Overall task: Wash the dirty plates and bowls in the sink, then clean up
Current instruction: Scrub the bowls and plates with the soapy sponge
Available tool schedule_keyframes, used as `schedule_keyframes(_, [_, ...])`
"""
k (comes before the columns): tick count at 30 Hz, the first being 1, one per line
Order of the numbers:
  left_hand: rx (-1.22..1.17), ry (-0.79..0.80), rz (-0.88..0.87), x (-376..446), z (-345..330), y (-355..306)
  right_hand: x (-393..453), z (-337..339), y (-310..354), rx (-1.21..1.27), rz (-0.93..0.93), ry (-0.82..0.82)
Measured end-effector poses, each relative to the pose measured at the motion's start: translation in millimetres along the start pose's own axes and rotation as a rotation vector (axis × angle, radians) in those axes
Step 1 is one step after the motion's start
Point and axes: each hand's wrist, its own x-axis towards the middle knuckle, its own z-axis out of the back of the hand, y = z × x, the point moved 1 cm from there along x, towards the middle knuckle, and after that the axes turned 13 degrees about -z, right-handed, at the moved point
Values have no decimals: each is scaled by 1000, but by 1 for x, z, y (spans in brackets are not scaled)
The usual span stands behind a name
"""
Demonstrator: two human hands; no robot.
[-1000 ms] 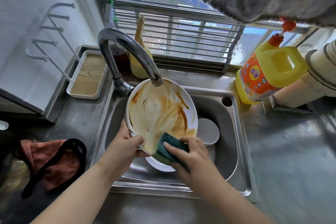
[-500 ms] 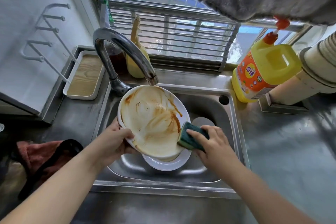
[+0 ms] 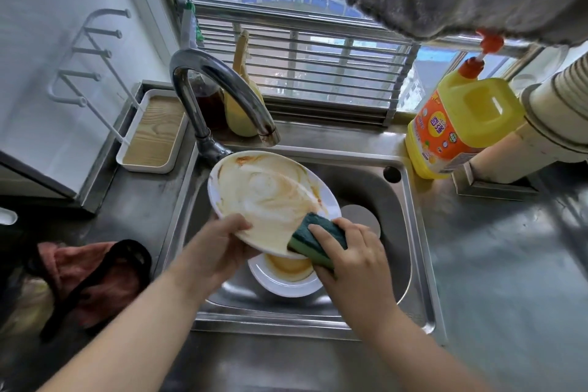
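Scrubbing is in hand. The left hand [image 3: 219,248] grips the near rim of a sauce-smeared white plate [image 3: 270,200], tilted over the steel sink [image 3: 410,232]; the right hand [image 3: 353,258] clasps a green sponge [image 3: 310,240] against its lower edge. A dirty bowl [image 3: 286,277] waits beneath. Next, probably, a sweep across the remaining orange streaks, then a rinse under the faucet [image 3: 222,86]. A yellow detergent bottle [image 3: 461,127] stands on the wet steel counter [image 3: 509,264] by the barred window [image 3: 302,73].

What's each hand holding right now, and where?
Left hand grips the dirty plate by its near rim; right hand holds the sponge across its back.
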Motion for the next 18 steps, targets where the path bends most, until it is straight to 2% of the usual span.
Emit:
schedule_keyframes(2, [12,-73,-126,-5,-8,20,-4,-7,17,11,-142,70])
schedule_keyframes(4, [63,-151,-180,-9,-8,32,-10,-12,31,52,-217,151])
schedule_keyframes(9, [251,-138,-149,-9,15,19,-25,-8,10,197,-3,413])
schedule_keyframes(11, [287,-101,-136,-8,19,8,-10,-8,-15,105,81,390])
schedule_keyframes(13, [305,-73,-135,-4,17,3,12,-8,-31,4,-8,335])
schedule_keyframes(15, [313,-61,-146,0,11,4,13,-13,-23,76,-100,393])
schedule_keyframes(18, [320,-53,-140,2,11,6,-15,-14,11,299,27,471])
